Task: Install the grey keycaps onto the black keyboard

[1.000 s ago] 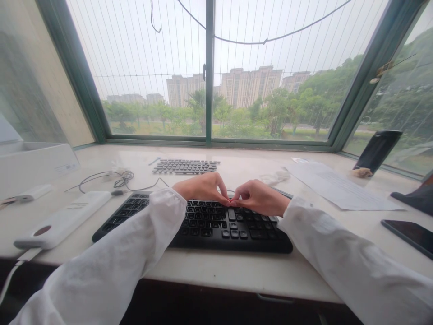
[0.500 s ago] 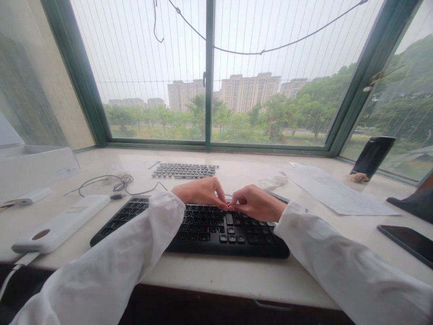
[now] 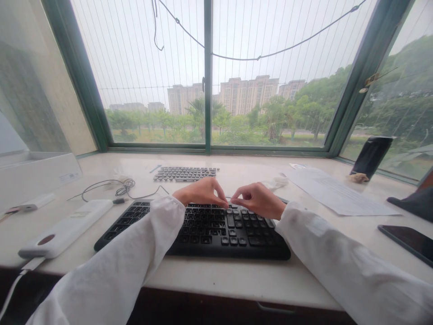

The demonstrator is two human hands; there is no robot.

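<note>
A black keyboard point(image 3: 233, 253) lies on the white desk below both hands. Many of its key places on the left and middle show bare sockets, while keycaps sit at its right part. My left hand point(image 3: 203, 191) is over the keyboard's upper middle, thumb and forefinger pinched close above the keys. Just to the right, my right hand point(image 3: 262, 200) curves its thumb and forefinger together, a small gap from the left fingertips. Whatever either pinch holds is too small to make out. Rows of loose keycaps point(image 3: 186, 174) lie behind the keyboard.
On the left are a white power bank point(image 3: 67, 228), a black cable point(image 3: 126, 185) and a white box point(image 3: 40, 174). Paper sheets point(image 3: 338, 192), a phone lying flat point(image 3: 407, 241) and a phone standing upright point(image 3: 372, 158) are on the right. Windows point(image 3: 208, 150) border the desk's back.
My hands' fingertips, which met above the keyboard, have come slightly apart, the right hand's tips moving a little to the right. The view has shifted slightly.
</note>
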